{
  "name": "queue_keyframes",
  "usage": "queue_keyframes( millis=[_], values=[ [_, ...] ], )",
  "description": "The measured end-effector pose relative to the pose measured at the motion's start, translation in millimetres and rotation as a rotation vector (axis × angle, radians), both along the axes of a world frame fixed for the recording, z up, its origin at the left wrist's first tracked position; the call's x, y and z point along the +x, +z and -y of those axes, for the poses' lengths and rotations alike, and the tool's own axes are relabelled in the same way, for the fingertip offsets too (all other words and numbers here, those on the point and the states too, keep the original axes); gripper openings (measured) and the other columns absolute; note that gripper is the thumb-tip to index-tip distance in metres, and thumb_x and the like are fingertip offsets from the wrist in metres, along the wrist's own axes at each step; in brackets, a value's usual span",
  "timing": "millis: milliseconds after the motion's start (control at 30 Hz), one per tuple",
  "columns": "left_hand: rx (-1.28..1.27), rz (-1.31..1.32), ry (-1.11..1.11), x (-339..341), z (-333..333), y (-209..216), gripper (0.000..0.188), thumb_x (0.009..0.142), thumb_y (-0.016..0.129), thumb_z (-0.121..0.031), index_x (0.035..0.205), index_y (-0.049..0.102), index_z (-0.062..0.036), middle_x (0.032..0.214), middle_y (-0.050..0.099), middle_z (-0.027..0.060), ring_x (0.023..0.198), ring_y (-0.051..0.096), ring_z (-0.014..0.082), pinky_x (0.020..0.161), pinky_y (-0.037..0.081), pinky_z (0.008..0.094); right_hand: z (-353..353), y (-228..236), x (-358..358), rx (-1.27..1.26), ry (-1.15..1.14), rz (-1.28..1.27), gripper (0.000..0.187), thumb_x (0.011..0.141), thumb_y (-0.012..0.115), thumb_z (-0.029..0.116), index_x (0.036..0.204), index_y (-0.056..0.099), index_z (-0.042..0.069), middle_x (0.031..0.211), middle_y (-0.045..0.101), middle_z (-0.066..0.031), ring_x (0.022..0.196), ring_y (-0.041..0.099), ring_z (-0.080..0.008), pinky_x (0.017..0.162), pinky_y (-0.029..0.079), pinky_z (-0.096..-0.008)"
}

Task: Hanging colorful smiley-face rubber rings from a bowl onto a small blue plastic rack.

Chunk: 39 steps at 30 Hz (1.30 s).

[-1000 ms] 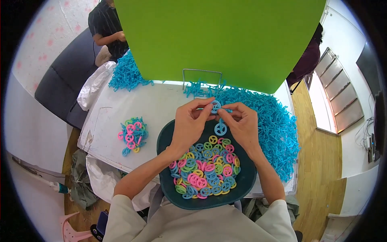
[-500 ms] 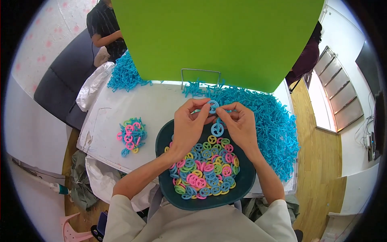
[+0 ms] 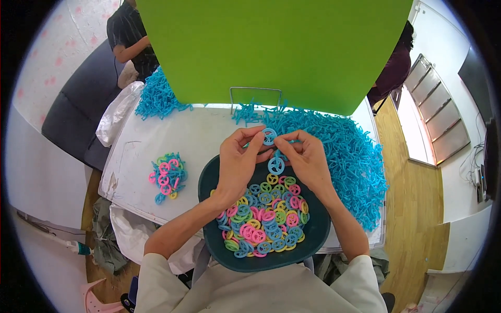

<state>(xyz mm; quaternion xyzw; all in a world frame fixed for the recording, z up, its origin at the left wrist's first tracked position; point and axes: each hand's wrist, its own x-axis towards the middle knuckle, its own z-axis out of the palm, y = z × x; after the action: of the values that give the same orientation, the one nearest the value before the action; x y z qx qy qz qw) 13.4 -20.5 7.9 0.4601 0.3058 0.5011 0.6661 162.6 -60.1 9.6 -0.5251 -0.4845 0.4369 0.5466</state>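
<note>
Between the thumb and fingers of my left hand [image 3: 237,161] is a small light-blue plastic wheel [image 3: 269,136]. My right hand [image 3: 309,160] is closed in a pinch at a blue plastic piece, whose grip point the fingers mostly hide. Just below the fingertips hangs a second blue wheel [image 3: 276,166], seemingly joined to that piece. Both hands are above the far rim of a dark green basin [image 3: 319,227]. Inside it lie many loose spoked wheels [image 3: 258,236] in pink, blue, yellow and green.
A large heap of blue plastic sticks [image 3: 349,172] covers the table's right side; a smaller heap [image 3: 159,96] lies far left. Joined wheels and sticks [image 3: 168,177] form a pile on the left. A green panel [image 3: 276,52] stands behind a wire stand [image 3: 255,88]. Two other people are beyond it.
My hands and the two wheels have shifted slightly left in the picture, as has the whole scene. The pinch of both hands looks much the same.
</note>
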Motion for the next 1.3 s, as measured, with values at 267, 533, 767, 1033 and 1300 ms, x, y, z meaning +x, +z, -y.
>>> queue_keyframes(
  millis=[267, 533, 767, 1033, 1300],
  values=[
    [0.286, -0.197, 0.080, 2, 2, 4, 0.019, 0.095, 0.053, -0.007, 0.110, 0.054, 0.0054, 0.116, 0.058, 0.0136, 0.092, 0.064, 0.0164, 0.079, 0.059, 0.0297, 0, 1, -2, 0.018, -0.018, 0.016, 0.020, 0.092, 0.063, 0.016, 0.100, 0.062, -0.002, 0.079, 0.069, -0.0060, 0.072, 0.064, -0.0064, 0.061, 0.053, -0.0214],
    [0.268, -0.168, 0.014, 3, -6, -1, 0.018, 0.096, 0.052, -0.009, 0.108, 0.053, 0.0048, 0.112, 0.057, 0.0115, 0.094, 0.063, 0.0146, 0.080, 0.058, 0.0285, 2, -1, -3, 0.153, -0.186, 0.278, 0.015, 0.088, 0.067, 0.010, 0.098, 0.065, -0.001, 0.080, 0.070, -0.0068, 0.073, 0.064, -0.0073, 0.062, 0.051, -0.0214],
    [0.270, -0.057, 0.026, -1, -13, -1, 0.018, 0.097, 0.053, -0.010, 0.110, 0.054, 0.0027, 0.101, 0.061, 0.0090, 0.089, 0.063, 0.0147, 0.078, 0.055, 0.0282, 2, -2, 1, 0.262, 0.036, 0.188, 0.029, 0.091, 0.061, 0.004, 0.119, 0.057, 0.001, 0.084, 0.067, -0.0057, 0.078, 0.065, -0.0106, 0.069, 0.052, -0.0241],
    [0.127, -0.167, 0.018, -25, -18, 12, 0.019, 0.097, 0.051, -0.015, 0.112, 0.057, -0.0050, 0.102, 0.061, 0.0030, 0.087, 0.063, 0.0126, 0.068, 0.049, 0.0250, 2, -3, -7, 0.211, 0.294, 0.014, 0.040, 0.094, 0.050, 0.001, 0.134, 0.041, 0.003, 0.092, 0.067, -0.0098, 0.083, 0.066, -0.0144, 0.076, 0.053, -0.0268],
    [0.502, -0.810, 0.160, -161, -57, 7, 0.016, 0.095, 0.053, -0.015, 0.106, 0.060, -0.0054, 0.100, 0.062, 0.0038, 0.080, 0.061, 0.0144, 0.067, 0.049, 0.0265, -13, -3, 32, 0.283, -0.173, 0.435, 0.029, 0.091, 0.053, 0.000, 0.120, 0.055, 0.004, 0.099, 0.068, -0.0123, 0.090, 0.065, -0.0182, 0.076, 0.053, -0.0316]
  ],
)
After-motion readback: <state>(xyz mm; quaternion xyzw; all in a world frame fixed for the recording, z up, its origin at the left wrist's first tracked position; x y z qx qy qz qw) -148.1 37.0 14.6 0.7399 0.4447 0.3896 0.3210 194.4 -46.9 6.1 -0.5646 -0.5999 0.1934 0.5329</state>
